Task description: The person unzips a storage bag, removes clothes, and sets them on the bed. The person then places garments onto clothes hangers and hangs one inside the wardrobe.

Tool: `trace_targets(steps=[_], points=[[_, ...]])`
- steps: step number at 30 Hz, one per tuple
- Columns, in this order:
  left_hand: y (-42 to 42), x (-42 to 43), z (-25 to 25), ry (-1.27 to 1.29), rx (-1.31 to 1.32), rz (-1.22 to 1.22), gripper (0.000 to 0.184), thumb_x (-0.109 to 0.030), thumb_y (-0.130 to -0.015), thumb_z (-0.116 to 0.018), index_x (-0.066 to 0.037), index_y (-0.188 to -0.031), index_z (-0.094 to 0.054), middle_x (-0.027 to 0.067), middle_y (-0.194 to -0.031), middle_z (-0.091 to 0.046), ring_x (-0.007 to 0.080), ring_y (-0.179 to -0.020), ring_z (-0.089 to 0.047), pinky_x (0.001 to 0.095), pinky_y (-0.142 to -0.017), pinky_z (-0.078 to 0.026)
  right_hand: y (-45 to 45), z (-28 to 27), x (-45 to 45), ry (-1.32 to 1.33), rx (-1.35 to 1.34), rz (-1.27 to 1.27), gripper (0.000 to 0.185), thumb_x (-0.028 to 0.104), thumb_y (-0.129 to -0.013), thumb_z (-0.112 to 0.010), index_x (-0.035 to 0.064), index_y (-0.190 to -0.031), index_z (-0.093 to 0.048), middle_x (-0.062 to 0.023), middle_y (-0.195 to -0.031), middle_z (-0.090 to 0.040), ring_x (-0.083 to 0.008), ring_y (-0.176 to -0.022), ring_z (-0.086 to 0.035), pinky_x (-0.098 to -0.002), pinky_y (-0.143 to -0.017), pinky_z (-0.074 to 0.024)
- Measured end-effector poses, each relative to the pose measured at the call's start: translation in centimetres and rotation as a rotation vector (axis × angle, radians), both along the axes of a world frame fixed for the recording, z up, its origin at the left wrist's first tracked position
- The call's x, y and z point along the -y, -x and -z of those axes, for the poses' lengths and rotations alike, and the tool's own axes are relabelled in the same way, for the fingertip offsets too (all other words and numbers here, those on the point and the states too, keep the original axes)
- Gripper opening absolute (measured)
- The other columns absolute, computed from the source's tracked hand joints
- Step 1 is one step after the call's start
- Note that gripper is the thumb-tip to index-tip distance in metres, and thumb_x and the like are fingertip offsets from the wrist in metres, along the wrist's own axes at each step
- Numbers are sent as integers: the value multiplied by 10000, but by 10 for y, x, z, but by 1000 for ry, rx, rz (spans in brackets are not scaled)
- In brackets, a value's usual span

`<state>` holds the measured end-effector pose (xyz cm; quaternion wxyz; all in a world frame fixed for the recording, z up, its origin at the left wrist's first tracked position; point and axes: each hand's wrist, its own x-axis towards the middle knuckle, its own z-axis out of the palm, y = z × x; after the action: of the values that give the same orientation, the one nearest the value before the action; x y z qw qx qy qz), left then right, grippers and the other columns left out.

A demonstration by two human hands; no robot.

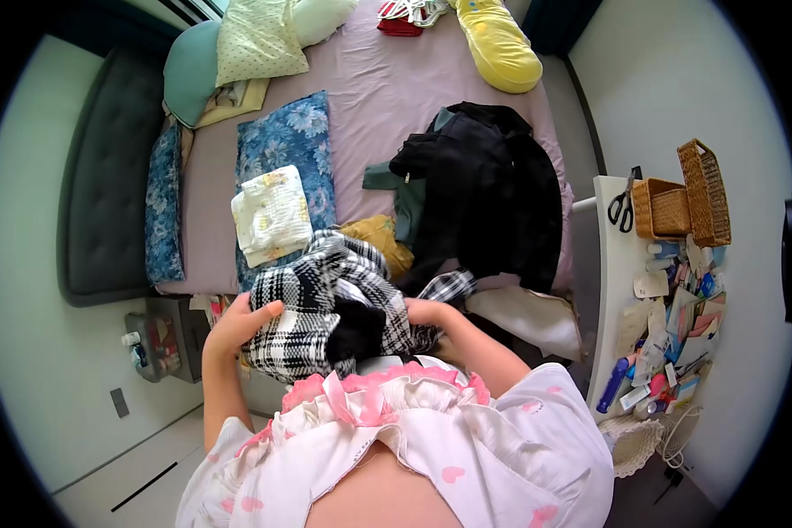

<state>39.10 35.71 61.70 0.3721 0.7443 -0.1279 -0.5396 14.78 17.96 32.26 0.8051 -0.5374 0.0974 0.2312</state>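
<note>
A black-and-white plaid shirt (pixel 286 321) is bunched up in front of my body at the near edge of the bed. My left hand (pixel 240 324) grips its left side, thumb on top and the fingers mostly hidden behind the cloth. On the other side my right hand (pixel 429 313) is closed on the shirt, its fingertips buried in the folds. A dark black patch shows in the shirt's opening. Just beyond lie a mustard-yellow cloth (pixel 380 239) and a folded white patterned cloth (pixel 273 211), which rests on a blue floral pillow (pixel 286 132).
A black jacket (pixel 493 185) lies over a green garment (pixel 407 207) on the pink bed sheet (pixel 365 79). Other pillows (pixel 260 40) and a yellow bolster (pixel 497 44) are at the back. On the right, a white table (pixel 609 255) holds scissors (pixel 623 207), wicker baskets (pixel 664 211) and small items.
</note>
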Motion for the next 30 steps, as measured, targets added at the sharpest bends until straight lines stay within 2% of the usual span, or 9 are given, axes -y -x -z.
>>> trace_targets(steps=[5,8,12,15,18,21,22,26,30], points=[[-58,-41,-11,-104,382,-45,478,-324,-950,-564,72,-1217,-534,83,-1128,-619,145,-1017,-544,282,-917,-415,-23,-32,3,97,-429,-20,495,360,-756,-648,80,-1163,-615,-59,-1148,-565,-187,-1021,-512,-327,-878,-422],[-144,-56,14,-55,560,-275,587,-387,-937,-574,99,-1256,-486,132,-1190,-581,168,-1053,-530,292,-931,-408,-74,-28,28,-226,-287,134,430,261,-755,-708,44,-1118,-628,-37,-1181,-557,-133,-1003,-531,-298,-879,-424],[-268,-11,67,-151,929,-279,608,-458,-942,-532,49,-1274,-480,187,-1153,-594,289,-1035,-582,346,-916,-426,-167,-71,61,-322,80,915,444,172,-780,-682,2,-1174,-567,-56,-1052,-624,-144,-1024,-552,-303,-875,-455],[-331,-7,175,-262,1356,-197,597,-476,-924,-528,64,-1180,-532,242,-1165,-587,398,-1039,-574,453,-880,-449,-183,18,106,562,-212,1119,511,132,-733,-638,-13,-1212,-533,-172,-1072,-643,-254,-1041,-596,-363,-900,-475],[-311,-7,234,-166,1052,69,525,-354,-876,-617,25,-1224,-520,244,-1200,-553,390,-1117,-522,454,-941,-424,-133,95,149,824,-713,1195,590,113,-722,-597,-33,-1281,-482,-231,-1223,-579,-318,-1131,-571,-370,-950,-456],[-238,0,255,-138,891,181,420,-276,-857,-635,-22,-1181,-552,205,-1191,-529,366,-1135,-493,433,-973,-399,-62,160,162,895,-1054,1119,615,258,-725,-627,-52,-1242,-509,-280,-1204,-574,-393,-1148,-550,-433,-987,-441],[-220,-1,263,-80,853,210,407,-250,-845,-639,-23,-1172,-554,187,-1169,-537,360,-1130,-492,430,-969,-398,-54,167,161,891,-1146,1178,692,268,-697,-727,-83,-1248,-499,-266,-1218,-579,-371,-1150,-558,-390,-968,-450],[-163,18,261,-5,712,234,348,-206,-828,-654,-35,-1123,-585,163,-1136,-547,324,-1104,-517,389,-969,-402,-50,212,165,649,-873,1673,657,178,-658,-800,-125,-1169,-520,-205,-1174,-609,-313,-1087,-588,-383,-935,-464],[-138,50,264,33,522,232,262,-207,-852,-650,-24,-1040,-632,126,-1069,-600,247,-1029,-582,332,-928,-433,-43,201,212,506,-790,1680,273,6,-732,-477,-41,-969,-604,-77,-903,-627,-154,-786,-579,-282,-717,-457]])
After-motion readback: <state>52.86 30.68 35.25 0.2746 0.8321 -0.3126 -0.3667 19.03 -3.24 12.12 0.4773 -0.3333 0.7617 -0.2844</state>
